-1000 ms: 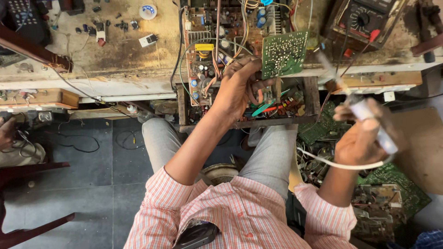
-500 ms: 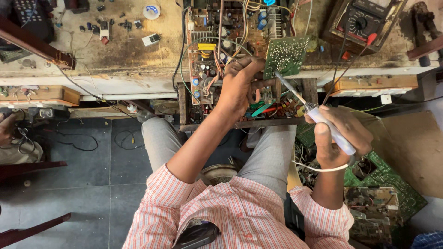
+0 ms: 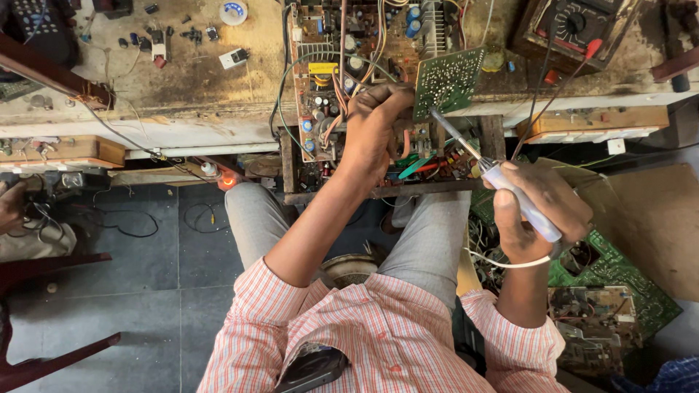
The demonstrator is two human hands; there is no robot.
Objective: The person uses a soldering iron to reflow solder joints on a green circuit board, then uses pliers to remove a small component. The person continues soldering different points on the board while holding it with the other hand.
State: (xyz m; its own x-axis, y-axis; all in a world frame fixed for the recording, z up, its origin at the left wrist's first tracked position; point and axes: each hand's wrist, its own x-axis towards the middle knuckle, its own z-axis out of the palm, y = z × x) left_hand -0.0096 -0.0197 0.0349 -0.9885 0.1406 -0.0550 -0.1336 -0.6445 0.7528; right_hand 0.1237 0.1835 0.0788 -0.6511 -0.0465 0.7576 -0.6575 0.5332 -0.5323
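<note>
Counter: long, worn and stained, spanning the top of the view; carries loose small parts and a roll of solder wire near its far edge.

Chassis board: large open circuit assembly with capacitors, coils and bundled coloured wires, resting at the counter's edge and overhanging the person's knees.

Multimeter: dark case with a dial, on the counter at upper right; a red probe lead runs down from it.

Scrap boards: green circuit boards piled on the floor at lower right.

Small green circuit board: solder side facing the camera, tilted, held just above the chassis board at its right side.

Left hand: clenched around the lower left edge of the small green circuit board, steadying it.

Right hand: closed in a grip on the pale handle of the soldering iron.

Soldering iron: angled up and left; its metal tip touches the lower edge of the small green circuit board. White cord loops under the wrist.
</note>
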